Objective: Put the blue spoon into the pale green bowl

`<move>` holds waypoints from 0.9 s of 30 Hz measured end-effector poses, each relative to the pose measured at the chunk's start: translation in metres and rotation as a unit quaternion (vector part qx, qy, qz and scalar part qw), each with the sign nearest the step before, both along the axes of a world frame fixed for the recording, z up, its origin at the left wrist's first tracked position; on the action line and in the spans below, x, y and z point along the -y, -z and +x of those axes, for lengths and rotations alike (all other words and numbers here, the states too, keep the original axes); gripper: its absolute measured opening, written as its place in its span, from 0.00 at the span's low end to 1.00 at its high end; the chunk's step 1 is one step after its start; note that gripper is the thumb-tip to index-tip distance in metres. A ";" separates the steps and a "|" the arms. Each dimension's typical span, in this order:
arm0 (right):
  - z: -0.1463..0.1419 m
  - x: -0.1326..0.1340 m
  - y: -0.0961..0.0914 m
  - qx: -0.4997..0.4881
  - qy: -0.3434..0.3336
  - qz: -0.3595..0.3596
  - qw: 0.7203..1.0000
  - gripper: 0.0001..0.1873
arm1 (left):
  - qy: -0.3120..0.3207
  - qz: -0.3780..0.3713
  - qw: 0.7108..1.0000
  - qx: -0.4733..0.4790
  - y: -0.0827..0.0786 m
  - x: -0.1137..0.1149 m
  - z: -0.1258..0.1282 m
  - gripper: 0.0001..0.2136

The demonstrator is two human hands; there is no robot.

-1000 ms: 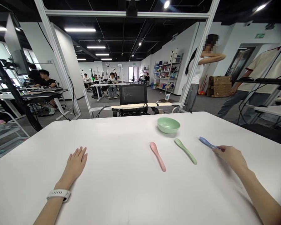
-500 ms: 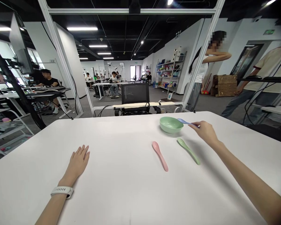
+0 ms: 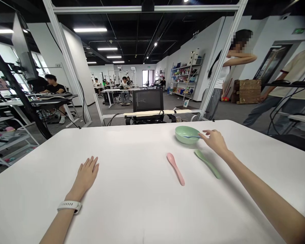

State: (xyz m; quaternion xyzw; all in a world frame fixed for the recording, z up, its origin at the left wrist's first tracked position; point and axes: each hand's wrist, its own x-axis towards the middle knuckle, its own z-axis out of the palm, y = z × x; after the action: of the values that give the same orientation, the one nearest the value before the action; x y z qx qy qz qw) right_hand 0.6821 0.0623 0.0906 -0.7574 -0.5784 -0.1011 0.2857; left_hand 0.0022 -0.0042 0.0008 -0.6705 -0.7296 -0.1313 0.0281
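Observation:
A blue spoon point(image 3: 190, 137) rests in the green bowl point(image 3: 187, 139), its handle reaching the right rim. My right hand point(image 3: 215, 140) hovers just right of the bowl, its thumb close to the handle's end and its fingers parted from it. On the table in front of the bowl lie a pink spoon point(image 3: 176, 169) and, to its right, a green spoon point(image 3: 207, 164). Far to the left, my left hand point(image 3: 85, 174) lies flat on the tabletop with nothing in it; a pale watch band circles that wrist.
The white table point(image 3: 122, 196) spans the foreground. Behind its far edge stand a metal frame point(image 3: 152, 9) and a black office chair point(image 3: 148, 100). A person point(image 3: 220, 73) stands beyond the frame's right post, and another person in a beige shirt is at the far right.
My right hand has lowered the blue spoon into the bowl and its fingers have opened off the handle. My left hand stays put. The view has shifted slightly.

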 end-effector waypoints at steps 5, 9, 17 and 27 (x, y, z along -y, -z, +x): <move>0.034 0.039 0.014 -0.036 -0.014 -0.010 0.999 0.29 | 0.005 0.010 1.000 0.009 0.002 0.000 0.000 0.36; 0.064 0.075 0.054 -0.058 -0.042 -0.061 0.996 0.25 | 0.003 0.006 1.000 0.015 0.001 0.001 0.002 0.36; 0.077 0.092 0.104 -0.065 -0.063 -0.088 0.992 0.28 | 0.003 0.006 1.000 0.011 0.002 0.000 0.000 0.36; 0.042 0.065 0.023 -0.023 -0.046 -0.025 0.998 0.24 | -0.002 0.013 1.000 0.019 0.003 0.001 0.003 0.37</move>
State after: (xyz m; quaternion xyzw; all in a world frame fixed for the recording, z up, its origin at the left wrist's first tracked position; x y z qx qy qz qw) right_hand 0.7243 -0.0026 0.0676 -0.7389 -0.6083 -0.0556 0.2845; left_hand 0.0049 -0.0047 -0.0019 -0.6657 -0.7298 -0.1538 0.0235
